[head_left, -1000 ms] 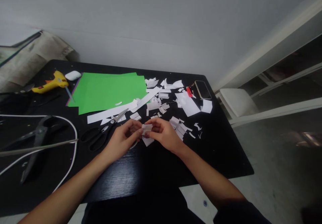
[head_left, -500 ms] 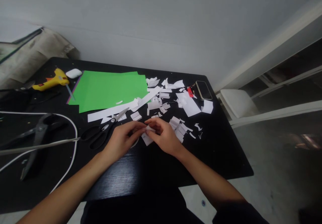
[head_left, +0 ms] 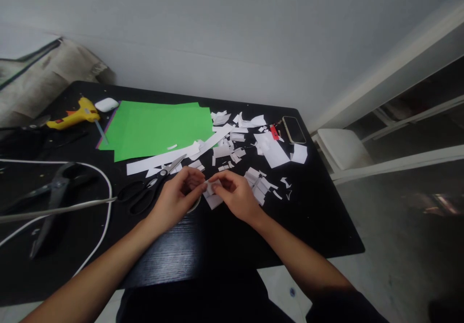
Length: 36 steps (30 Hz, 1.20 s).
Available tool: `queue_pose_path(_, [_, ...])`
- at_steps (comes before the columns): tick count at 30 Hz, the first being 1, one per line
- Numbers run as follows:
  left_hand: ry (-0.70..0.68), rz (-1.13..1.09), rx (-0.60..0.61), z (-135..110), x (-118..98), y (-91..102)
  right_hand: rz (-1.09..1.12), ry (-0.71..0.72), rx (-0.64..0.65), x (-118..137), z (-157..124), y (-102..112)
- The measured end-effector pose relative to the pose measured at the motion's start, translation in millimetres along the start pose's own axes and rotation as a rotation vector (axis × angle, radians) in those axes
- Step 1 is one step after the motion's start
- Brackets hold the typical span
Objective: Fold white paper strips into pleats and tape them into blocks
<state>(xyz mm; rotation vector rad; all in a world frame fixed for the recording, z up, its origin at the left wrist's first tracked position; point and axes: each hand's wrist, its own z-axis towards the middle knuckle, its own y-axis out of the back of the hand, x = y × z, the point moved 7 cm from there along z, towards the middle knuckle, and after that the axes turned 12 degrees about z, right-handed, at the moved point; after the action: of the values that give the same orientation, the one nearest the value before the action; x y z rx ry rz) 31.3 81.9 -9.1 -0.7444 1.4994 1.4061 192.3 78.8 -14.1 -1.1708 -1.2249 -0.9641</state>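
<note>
Lower centre of frame: small white paper slip [head_left: 213,199] between two bare hands, over the black table [head_left: 308,221].
Right hand [head_left: 239,196]: thumb on top of slip, fingers behind it; closed to a pinch, slip held.
Left hand [head_left: 174,198]: fingers curled, thumb and fingertips nearly together at slip's left edge; too blurred to tell if it grips.
Slip step: looks like folding or creasing, done by fingertip.
Next move on slip: probably calls for a firm right pinch, left fingertips lined up along the edge, light even pressure so the paper doesn't skew.
Scissors [head_left: 164,172]: left of centre, just beside left hand, in neither hand.
Paper pile [head_left: 258,183]: right of centre, just beside right hand, cut white pieces.
Green sheets [head_left: 159,129]: upper left of centre, flat.
Glue gun [head_left: 81,112]: upper left, well apart from both hands.
</note>
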Motion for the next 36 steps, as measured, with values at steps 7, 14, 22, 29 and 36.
queue_pose_path(7, [-0.019, 0.068, 0.002, -1.5, 1.4, -0.5, -0.026, 0.008, 0.011, 2.2, 1.6, 3.3])
queue_pose_path(14, [-0.107, 0.246, -0.066, -4.3, -2.7, 5.5, 0.014, 0.008, -0.018, -1.1, 0.9, 3.9])
queue_pose_path(22, [-0.085, 0.344, -0.059, -8.0, -2.4, 3.3, -0.091, 0.117, -0.069, 0.9, -3.6, 3.7])
queue_pose_path(29, [-0.006, 0.204, -0.049, -4.1, 2.8, 2.7, -0.019, 0.037, -0.071, -1.7, -2.5, 2.0])
queue_pose_path(36, [-0.130, 0.258, -0.064, -2.6, -2.2, 4.4, 0.087, -0.022, -0.043, 0.6, 0.8, 4.0])
